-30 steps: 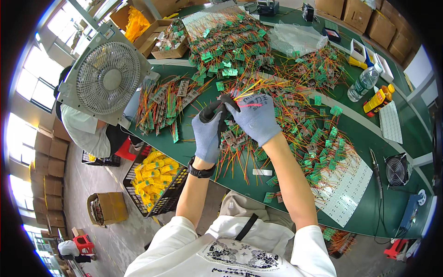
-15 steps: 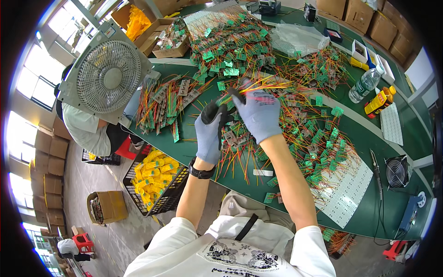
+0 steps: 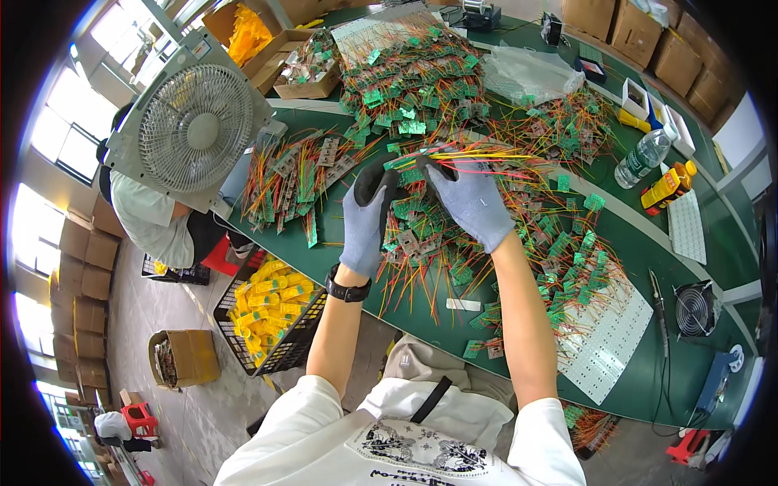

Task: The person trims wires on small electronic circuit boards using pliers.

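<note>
Since a second ago both gloved hands have risen off the heap toward the upper middle of the frame, and the bundle [image 3: 478,158] of red, yellow and orange wires now juts well out to the right of the fingers, clear of the pile [image 3: 454,243] beneath. Before, the wires lay low among the loose ones; now they are gathered and roughly parallel, which suggests the sorting-out of one bunch is nearly done and it is lifted free.

The right hand [image 3: 474,202], in a grey glove with dark fingertips, is closed in a pinch on the near end of the bundle. The left hand [image 3: 366,219], gloved the same, has its fingers curled together right beside it, touching the same end; whether it truly grips the wires I cannot tell. A black watch [image 3: 348,289] sits on that wrist.

The bundle is thin, stiff-looking and slightly fanned at its far tips, with small green boards [image 3: 409,174] hanging just under the fingers.

Around it the green table [image 3: 648,356] is strewn with more wired boards. A fan [image 3: 190,128] stands at upper left, a bottle [image 3: 642,158] at upper right, and a crate [image 3: 271,312] of yellow parts sits below the table edge at lower left.
</note>
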The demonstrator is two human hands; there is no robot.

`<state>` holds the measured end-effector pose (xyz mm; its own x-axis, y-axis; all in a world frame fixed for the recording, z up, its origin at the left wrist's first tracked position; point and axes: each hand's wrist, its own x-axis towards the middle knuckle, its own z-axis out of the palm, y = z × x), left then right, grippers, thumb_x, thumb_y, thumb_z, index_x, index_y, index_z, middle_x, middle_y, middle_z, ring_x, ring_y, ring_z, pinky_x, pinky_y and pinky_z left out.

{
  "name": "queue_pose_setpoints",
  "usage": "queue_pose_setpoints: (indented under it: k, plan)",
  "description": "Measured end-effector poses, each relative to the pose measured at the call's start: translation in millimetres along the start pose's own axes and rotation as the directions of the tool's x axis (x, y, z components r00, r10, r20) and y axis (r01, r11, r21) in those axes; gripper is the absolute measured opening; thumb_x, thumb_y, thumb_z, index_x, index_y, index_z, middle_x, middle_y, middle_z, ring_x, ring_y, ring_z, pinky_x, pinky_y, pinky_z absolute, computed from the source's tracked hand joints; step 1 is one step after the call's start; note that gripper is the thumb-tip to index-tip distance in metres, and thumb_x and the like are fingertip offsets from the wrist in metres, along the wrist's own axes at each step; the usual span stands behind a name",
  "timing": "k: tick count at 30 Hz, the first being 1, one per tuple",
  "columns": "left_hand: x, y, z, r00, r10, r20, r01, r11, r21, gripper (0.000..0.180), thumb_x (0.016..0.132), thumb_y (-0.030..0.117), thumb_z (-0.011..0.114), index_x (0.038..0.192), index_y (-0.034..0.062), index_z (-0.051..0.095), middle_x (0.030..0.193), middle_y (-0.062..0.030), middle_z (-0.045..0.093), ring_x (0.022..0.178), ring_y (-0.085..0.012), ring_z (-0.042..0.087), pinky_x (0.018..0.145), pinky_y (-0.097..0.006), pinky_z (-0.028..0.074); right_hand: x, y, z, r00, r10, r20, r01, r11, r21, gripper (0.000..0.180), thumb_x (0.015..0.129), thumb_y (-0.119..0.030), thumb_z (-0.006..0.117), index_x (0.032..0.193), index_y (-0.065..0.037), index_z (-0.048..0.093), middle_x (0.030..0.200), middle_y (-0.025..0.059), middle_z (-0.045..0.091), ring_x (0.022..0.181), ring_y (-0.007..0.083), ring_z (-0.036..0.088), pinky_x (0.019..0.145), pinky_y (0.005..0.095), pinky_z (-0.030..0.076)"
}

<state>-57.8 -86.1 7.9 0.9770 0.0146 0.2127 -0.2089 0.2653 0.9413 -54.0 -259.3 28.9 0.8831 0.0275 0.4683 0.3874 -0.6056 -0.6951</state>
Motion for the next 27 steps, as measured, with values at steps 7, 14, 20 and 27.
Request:
queue_pose_setpoints:
  k: [7, 14, 20, 27]
  plan:
    - [6.7, -0.2, -20.3, 0.962, 0.113, -0.249, -0.06, 0.976, 0.209, 0.026, 0.093, 0.005, 0.061, 0.118, -0.0036, 0.061, 0.102, -0.0086, 0.068, 0.079, -0.0173, 0.068, 0.069, -0.027, 0.053, 7.2, -18.0, -12.3, 0.98, 0.197, -0.007, -0.187, 0.92, -0.344, 0.049, 0.089, -0.05, 0.059, 0.109, -0.006, 0.061, 0.083, 0.014, 0.07, 0.078, 0.0318, 0.068, 0.072, 0.0438, 0.052]
    - [0.8, 4.2, -18.0, 0.961, -0.035, -0.275, 0.005, 0.994, -0.112, 0.026, 0.095, 0.011, 0.062, 0.118, -0.0008, 0.06, 0.098, -0.0062, 0.065, 0.083, -0.0195, 0.069, 0.071, -0.028, 0.055, 5.3, -29.7, -13.5, 0.96, 0.245, 0.136, -0.225, 0.963, -0.151, 0.038, 0.088, -0.045, 0.063, 0.092, -0.008, 0.069, 0.084, 0.0131, 0.07, 0.079, 0.0299, 0.069, 0.07, 0.0393, 0.052]
    - [-4.3, 8.3, -0.3, 0.982, -0.057, -0.18, 0.046, 0.997, -0.065, 0.027, 0.096, 0.013, 0.062, 0.119, 0.0001, 0.059, 0.097, -0.0057, 0.065, 0.079, -0.0171, 0.068, 0.068, -0.027, 0.054, 3.8, 2.1, 11.8, 0.937, 0.281, 0.207, -0.345, 0.827, 0.443, 0.034, 0.086, -0.039, 0.067, 0.091, -0.005, 0.067, 0.081, 0.0139, 0.069, 0.074, 0.0307, 0.067, 0.066, 0.0406, 0.05]
    - [-7.6, 2.3, -2.6, 0.963, 0.035, -0.266, -0.039, 0.999, -0.008, 0.024, 0.094, 0.013, 0.064, 0.114, 0.0001, 0.063, 0.093, -0.0058, 0.067, 0.075, -0.016, 0.067, 0.066, -0.026, 0.054, 1.2, -18.7, 11.8, 0.998, -0.002, -0.058, -0.002, 0.998, -0.067, 0.022, 0.083, -0.028, 0.069, 0.09, -0.008, 0.065, 0.075, 0.0107, 0.068, 0.068, 0.0285, 0.066, 0.063, 0.0389, 0.049]
